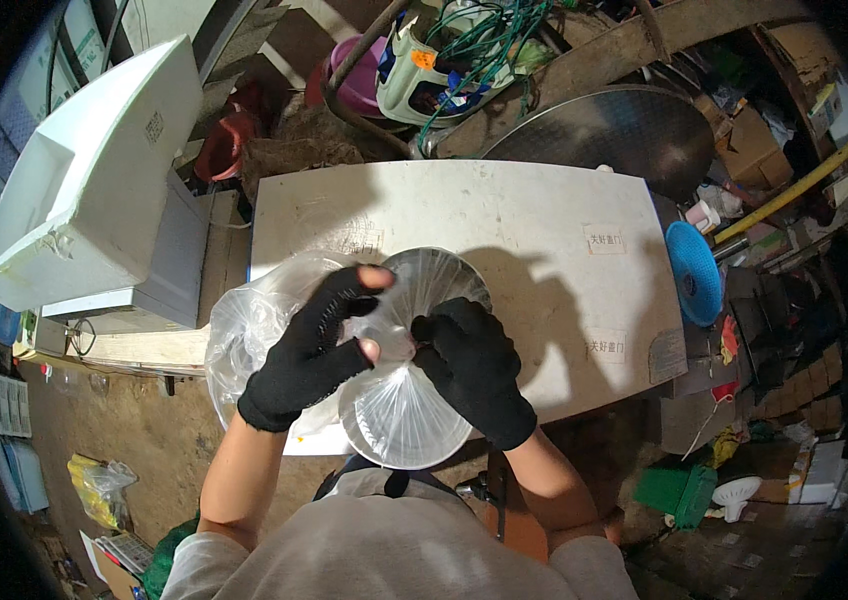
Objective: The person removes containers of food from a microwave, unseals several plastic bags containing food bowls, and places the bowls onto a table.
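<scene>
A round container covered with clear plastic film (409, 412) stands at the near edge of a white table (544, 202). The film is drawn into pleats that meet at its middle. My right hand (469, 364), in a black glove with bare fingertips, has its fingers closed on the gathered plastic film. My left hand (326, 334), gloved the same way, is just left of the gather with thumb and fingers apart, slightly blurred. Beside and partly under it lies more crumpled clear plastic (244, 322). What is inside the container cannot be made out.
A white foam box (116, 150) rests on a white appliance (176, 262) at the left. A blue plastic basket (694, 274) is by the table's right edge. Beyond the far edge are a large round metal pan (619, 127) and a pale basket with green cord (416, 82).
</scene>
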A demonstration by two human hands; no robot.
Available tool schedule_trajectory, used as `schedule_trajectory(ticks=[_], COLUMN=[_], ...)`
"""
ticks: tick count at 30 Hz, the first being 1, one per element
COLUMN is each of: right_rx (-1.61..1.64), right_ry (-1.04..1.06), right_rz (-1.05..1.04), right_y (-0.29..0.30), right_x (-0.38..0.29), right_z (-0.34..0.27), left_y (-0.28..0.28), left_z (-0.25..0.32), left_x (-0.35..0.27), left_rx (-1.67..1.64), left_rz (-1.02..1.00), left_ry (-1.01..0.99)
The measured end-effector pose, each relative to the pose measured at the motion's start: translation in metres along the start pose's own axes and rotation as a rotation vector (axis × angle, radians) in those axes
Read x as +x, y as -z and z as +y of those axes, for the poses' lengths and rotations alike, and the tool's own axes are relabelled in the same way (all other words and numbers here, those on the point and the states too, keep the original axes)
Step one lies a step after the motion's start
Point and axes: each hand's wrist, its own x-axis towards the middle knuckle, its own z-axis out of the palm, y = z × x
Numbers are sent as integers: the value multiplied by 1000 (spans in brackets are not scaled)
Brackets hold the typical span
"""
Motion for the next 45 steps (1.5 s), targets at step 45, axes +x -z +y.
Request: schedule_trajectory(ticks=[45], right_rx=[7], right_ry=[100], right_rz=[216], right_y=[18], right_x=[33], right_z=[6], left_y=[-13], left_z=[-2], left_x=[-18], left_rx=[278], left_rz=[118], left_ry=[186])
